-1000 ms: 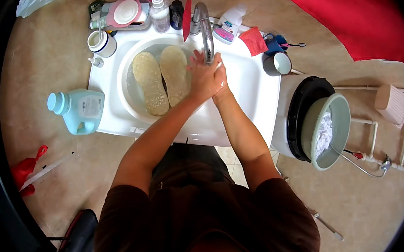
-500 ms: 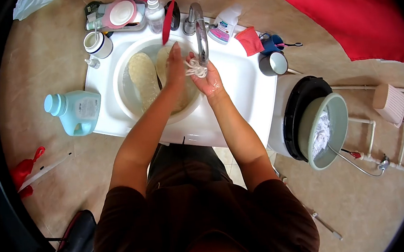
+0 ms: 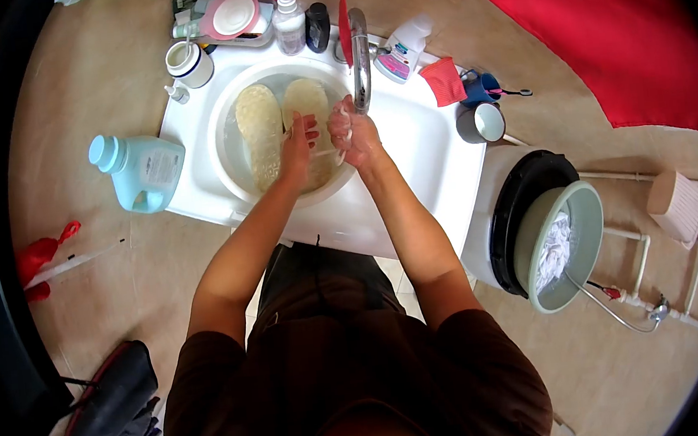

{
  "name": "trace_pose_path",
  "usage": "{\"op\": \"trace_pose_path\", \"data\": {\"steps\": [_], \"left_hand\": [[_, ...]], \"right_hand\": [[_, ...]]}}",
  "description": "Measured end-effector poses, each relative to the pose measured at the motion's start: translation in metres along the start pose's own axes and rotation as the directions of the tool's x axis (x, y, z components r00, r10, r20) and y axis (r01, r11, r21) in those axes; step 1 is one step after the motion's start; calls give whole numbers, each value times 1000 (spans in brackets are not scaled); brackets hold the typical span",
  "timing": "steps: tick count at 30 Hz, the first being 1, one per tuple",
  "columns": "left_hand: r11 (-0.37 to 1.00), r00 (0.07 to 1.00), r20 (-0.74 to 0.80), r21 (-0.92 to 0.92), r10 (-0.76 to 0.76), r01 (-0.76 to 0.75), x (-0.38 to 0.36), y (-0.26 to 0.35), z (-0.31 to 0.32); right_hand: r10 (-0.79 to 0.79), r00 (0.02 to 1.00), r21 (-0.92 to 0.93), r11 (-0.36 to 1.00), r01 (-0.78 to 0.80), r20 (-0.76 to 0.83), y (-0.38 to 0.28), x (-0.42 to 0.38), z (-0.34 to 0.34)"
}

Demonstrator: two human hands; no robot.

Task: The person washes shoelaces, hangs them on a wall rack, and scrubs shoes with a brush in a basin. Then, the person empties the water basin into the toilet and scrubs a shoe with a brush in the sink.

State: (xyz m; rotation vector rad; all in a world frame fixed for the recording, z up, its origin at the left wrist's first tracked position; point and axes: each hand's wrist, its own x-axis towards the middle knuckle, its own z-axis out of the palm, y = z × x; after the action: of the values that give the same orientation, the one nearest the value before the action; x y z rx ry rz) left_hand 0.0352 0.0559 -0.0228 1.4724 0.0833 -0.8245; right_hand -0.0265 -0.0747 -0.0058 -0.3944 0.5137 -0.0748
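Two pale insoles, the left one (image 3: 259, 130) and the right one (image 3: 305, 99), lie in water in a white basin (image 3: 223, 169) on the sink. Above the basin's right side, my right hand (image 3: 343, 135) is closed around white laces (image 3: 344, 127), just below the faucet (image 3: 361, 59). A strand stretches leftward from it. My left hand (image 3: 299, 143) is over the right insole with its fingers partly curled and apart; I see nothing held in it.
A blue detergent bottle (image 3: 148, 173) stands left. Behind the basin are a pump bottle (image 3: 289, 25) and a spray bottle (image 3: 403, 50). A red cloth (image 3: 443, 81) and metal cup (image 3: 481, 123) sit right, near a tilted green basin (image 3: 586, 222) with white fabric.
My left hand has moved down, away from the faucet, and its fingers now show apart. My right hand has closed around the laces, which lay across its open palm. The view has shifted slightly.
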Motion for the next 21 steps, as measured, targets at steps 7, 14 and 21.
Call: {"op": "trace_pose_path", "data": {"steps": [7, 14, 21], "left_hand": [[968, 991, 107, -228, -82, 105, -59, 12, 2], [910, 994, 70, -412, 89, -52, -110, 22, -32], [914, 989, -133, -389, 68, -115, -171, 38, -88]], "right_hand": [[11, 999, -254, 967, -22, -43, 17, -10, 17], [180, 940, -590, 807, 28, 290, 37, -52, 81], [279, 897, -818, 558, 140, 344, 56, -70, 117]]}}
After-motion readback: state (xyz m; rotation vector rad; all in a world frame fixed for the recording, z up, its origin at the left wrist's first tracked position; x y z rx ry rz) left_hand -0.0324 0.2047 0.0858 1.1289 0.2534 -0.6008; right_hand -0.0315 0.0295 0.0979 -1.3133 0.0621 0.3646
